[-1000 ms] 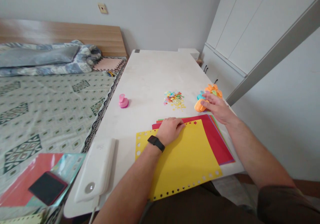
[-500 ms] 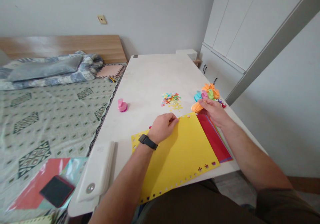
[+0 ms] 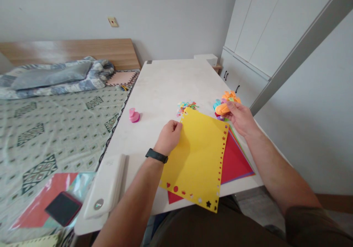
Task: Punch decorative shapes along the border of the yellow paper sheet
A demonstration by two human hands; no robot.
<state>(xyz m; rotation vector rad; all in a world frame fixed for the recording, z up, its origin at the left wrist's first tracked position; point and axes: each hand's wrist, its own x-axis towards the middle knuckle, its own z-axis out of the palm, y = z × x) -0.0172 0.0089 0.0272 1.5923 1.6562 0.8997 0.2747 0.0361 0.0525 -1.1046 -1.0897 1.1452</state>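
My left hand [image 3: 169,136] pinches the left edge of a yellow sheet of paper [image 3: 198,155], which has small shapes punched along its edges. My right hand [image 3: 241,117] grips an orange craft punch [image 3: 222,109] beyond the sheet's far right corner. Under the yellow sheet lie red paper [image 3: 237,160] and other coloured sheets whose edges show at the right. A heap of tiny multicoloured paper cutouts [image 3: 187,106] lies past the yellow sheet's far edge. Behind my right hand sit more colourful punches [image 3: 231,96], partly hidden.
A pink punch [image 3: 134,115] stands at the table's left side. Nearer is a long white device [image 3: 106,186]. On the bed at left rest a dark phone-like object [image 3: 63,208] and a plastic packet of coloured paper [image 3: 33,210]. Cupboards [image 3: 256,30] stand at right.
The yellow sheet has turned about a quarter turn, with my left hand now on its left edge. My right hand has risen slightly with the orange punch.
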